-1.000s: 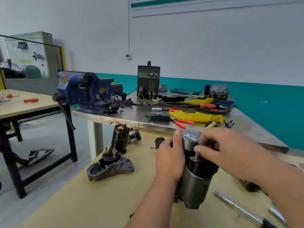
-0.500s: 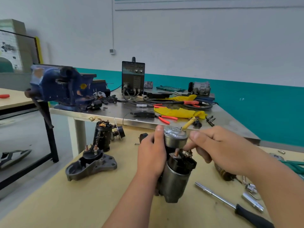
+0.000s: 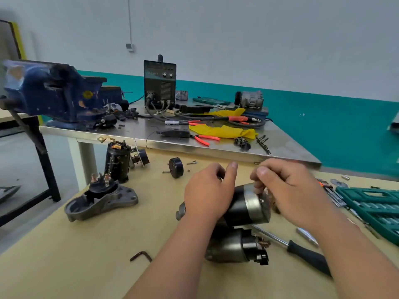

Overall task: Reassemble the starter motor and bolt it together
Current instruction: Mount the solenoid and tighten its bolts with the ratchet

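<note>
The starter motor (image 3: 246,209) lies on its side on the tan workbench (image 3: 64,266), its silver end cap facing right. The solenoid (image 3: 235,247) sits below it, toward me. My left hand (image 3: 208,194) grips the black motor body from above. My right hand (image 3: 287,190) has its fingertips curled at the top edge of the end cap; whatever they pinch is hidden. A second drive housing with solenoid (image 3: 101,198) rests to the left. A black motor body (image 3: 117,161) stands upright behind it. A black round cap (image 3: 176,167) and small bolts (image 3: 191,162) lie beyond my hands.
A black-handled screwdriver (image 3: 298,249) lies at the right near the motor. A green socket set (image 3: 375,207) sits at the far right. A bent hex key (image 3: 141,255) lies near my left forearm. Behind, a steel table (image 3: 133,131) carries a blue vise (image 3: 54,96), a welder (image 3: 159,83), pliers and yellow cloth.
The starter motor went from upright to lying on its side on the bench. Both hands stayed on it and came lower. The view swung right and down.
</note>
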`<state>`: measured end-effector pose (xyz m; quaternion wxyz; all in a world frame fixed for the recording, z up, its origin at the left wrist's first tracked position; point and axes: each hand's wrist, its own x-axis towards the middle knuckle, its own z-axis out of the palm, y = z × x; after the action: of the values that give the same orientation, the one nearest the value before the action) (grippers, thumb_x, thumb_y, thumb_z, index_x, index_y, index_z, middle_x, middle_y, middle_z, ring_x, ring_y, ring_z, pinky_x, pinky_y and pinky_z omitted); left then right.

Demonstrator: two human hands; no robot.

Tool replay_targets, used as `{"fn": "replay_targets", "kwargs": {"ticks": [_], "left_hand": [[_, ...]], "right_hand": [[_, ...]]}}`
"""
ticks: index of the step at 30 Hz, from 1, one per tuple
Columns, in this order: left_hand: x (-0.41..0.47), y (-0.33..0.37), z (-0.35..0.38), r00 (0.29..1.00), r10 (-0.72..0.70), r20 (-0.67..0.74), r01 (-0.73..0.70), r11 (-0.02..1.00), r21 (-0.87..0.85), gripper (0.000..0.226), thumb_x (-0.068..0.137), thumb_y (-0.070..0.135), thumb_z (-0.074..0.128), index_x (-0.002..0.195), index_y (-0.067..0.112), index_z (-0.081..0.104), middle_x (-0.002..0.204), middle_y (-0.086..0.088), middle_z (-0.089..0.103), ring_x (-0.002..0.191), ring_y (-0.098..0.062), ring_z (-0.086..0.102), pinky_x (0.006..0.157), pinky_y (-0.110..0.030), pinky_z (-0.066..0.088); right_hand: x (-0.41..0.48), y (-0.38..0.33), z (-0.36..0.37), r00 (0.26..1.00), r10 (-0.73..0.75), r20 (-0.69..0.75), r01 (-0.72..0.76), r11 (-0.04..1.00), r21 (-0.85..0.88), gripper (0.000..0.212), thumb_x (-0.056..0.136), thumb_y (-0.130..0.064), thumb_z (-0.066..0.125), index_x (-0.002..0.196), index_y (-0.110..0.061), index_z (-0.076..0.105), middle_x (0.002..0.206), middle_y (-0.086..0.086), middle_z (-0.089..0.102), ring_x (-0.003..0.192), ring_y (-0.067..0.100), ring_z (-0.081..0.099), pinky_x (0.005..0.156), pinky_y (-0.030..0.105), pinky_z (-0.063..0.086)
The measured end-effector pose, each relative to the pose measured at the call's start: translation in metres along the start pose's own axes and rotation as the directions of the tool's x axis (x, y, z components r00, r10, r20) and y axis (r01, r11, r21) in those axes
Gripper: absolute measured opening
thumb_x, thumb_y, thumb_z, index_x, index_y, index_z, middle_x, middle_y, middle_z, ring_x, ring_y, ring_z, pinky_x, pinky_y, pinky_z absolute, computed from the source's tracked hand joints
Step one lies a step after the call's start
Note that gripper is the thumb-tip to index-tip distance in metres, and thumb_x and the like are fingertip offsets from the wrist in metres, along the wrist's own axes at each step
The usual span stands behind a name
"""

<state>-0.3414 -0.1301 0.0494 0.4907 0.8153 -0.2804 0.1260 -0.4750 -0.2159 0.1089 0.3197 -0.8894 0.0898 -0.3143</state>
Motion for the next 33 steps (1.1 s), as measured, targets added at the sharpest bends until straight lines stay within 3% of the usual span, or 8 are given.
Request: {"fn": "replay_targets", "kwargs": {"ticks": [3, 8, 10, 13, 18, 24, 29, 33], "left_hand": [[0.003, -0.011, -0.007, 0.995, -0.098, -0.006, 0.098, 0.995, -0.037, 0.047, 0.094, 0.062, 0.038, 0.073, 0.025, 0.057, 0.067, 0.006, 0.061, 0.069, -0.011, 0.056, 0.056, -0.028, 0.038], [0.006, -0.018, -0.013, 0.991, -0.130, 0.030, 0.131, 0.991, -0.016, 0.049, 0.095, 0.061, 0.035, 0.073, 0.023, 0.058, 0.070, 0.003, 0.063, 0.071, -0.014, 0.057, 0.056, -0.029, 0.038], [0.006, -0.018, -0.013, 0.988, -0.146, 0.040, 0.146, 0.989, -0.014, 0.050, 0.094, 0.061, 0.035, 0.072, 0.023, 0.058, 0.070, 0.003, 0.063, 0.071, -0.015, 0.057, 0.055, -0.029, 0.037], [0.007, -0.018, -0.013, 0.986, -0.161, 0.031, 0.162, 0.987, -0.014, 0.052, 0.094, 0.060, 0.035, 0.069, 0.021, 0.057, 0.067, 0.001, 0.062, 0.068, -0.016, 0.057, 0.052, -0.029, 0.033], [0.007, -0.017, -0.012, 0.984, -0.176, 0.011, 0.176, 0.984, -0.013, 0.051, 0.094, 0.059, 0.035, 0.068, 0.021, 0.057, 0.066, 0.002, 0.061, 0.066, -0.013, 0.054, 0.052, -0.028, 0.030], [0.006, -0.018, -0.012, 0.985, -0.173, -0.005, 0.172, 0.985, -0.013, 0.052, 0.094, 0.058, 0.037, 0.068, 0.019, 0.058, 0.065, 0.003, 0.059, 0.065, -0.011, 0.053, 0.051, -0.028, 0.029], [0.006, -0.016, -0.013, 0.985, -0.173, -0.013, 0.172, 0.985, -0.013, 0.053, 0.095, 0.056, 0.037, 0.062, 0.018, 0.053, 0.060, 0.002, 0.056, 0.061, -0.011, 0.051, 0.050, -0.029, 0.027], [0.005, -0.015, -0.013, 0.986, -0.167, -0.009, 0.167, 0.986, -0.014, 0.052, 0.095, 0.056, 0.037, 0.065, 0.019, 0.057, 0.062, 0.002, 0.058, 0.062, -0.012, 0.053, 0.051, -0.028, 0.029]], "right_hand": [[-0.025, 0.016, -0.007, 1.000, -0.002, -0.005, 0.001, 0.998, -0.070, 0.016, 0.088, -0.034, 0.050, 0.081, -0.041, 0.063, 0.071, -0.014, 0.064, 0.065, 0.003, 0.058, 0.056, 0.017, 0.041], [-0.058, 0.044, 0.003, 0.905, 0.256, 0.338, -0.212, 0.964, -0.162, 0.036, 0.095, -0.020, 0.054, 0.091, -0.055, 0.061, 0.081, -0.025, 0.064, 0.069, 0.002, 0.063, 0.062, 0.018, 0.049], [-0.064, 0.048, 0.007, 0.878, 0.275, 0.392, -0.257, 0.961, -0.099, 0.056, 0.091, -0.008, 0.050, 0.101, -0.063, 0.056, 0.082, -0.023, 0.066, 0.073, 0.005, 0.064, 0.071, 0.024, 0.052], [-0.064, 0.049, 0.009, 0.857, 0.289, 0.427, -0.280, 0.956, -0.086, 0.057, 0.079, -0.012, 0.046, 0.104, -0.062, 0.055, 0.077, -0.010, 0.069, 0.075, 0.014, 0.063, 0.079, 0.037, 0.054], [-0.064, 0.057, 0.003, 0.823, 0.328, 0.463, -0.185, 0.927, -0.327, 0.043, 0.081, -0.006, 0.048, 0.065, -0.042, 0.064, 0.077, -0.017, 0.062, 0.070, 0.015, 0.061, 0.069, 0.032, 0.050], [-0.067, 0.055, 0.008, 0.869, 0.233, 0.437, -0.237, 0.970, -0.046, 0.068, 0.084, 0.003, 0.045, 0.103, -0.063, 0.050, 0.091, -0.021, 0.059, 0.069, 0.012, 0.061, 0.070, 0.029, 0.051], [-0.067, 0.058, 0.003, 0.882, 0.261, 0.393, -0.165, 0.951, -0.260, 0.040, 0.083, 0.000, 0.051, 0.066, -0.034, 0.062, 0.080, -0.016, 0.058, 0.069, 0.003, 0.054, 0.063, 0.018, 0.043], [-0.070, 0.056, 0.005, 0.915, 0.247, 0.319, -0.220, 0.968, -0.120, 0.021, 0.089, -0.019, 0.060, 0.084, -0.039, 0.062, 0.072, -0.022, 0.062, 0.057, 0.004, 0.054, 0.052, 0.014, 0.041]]}}
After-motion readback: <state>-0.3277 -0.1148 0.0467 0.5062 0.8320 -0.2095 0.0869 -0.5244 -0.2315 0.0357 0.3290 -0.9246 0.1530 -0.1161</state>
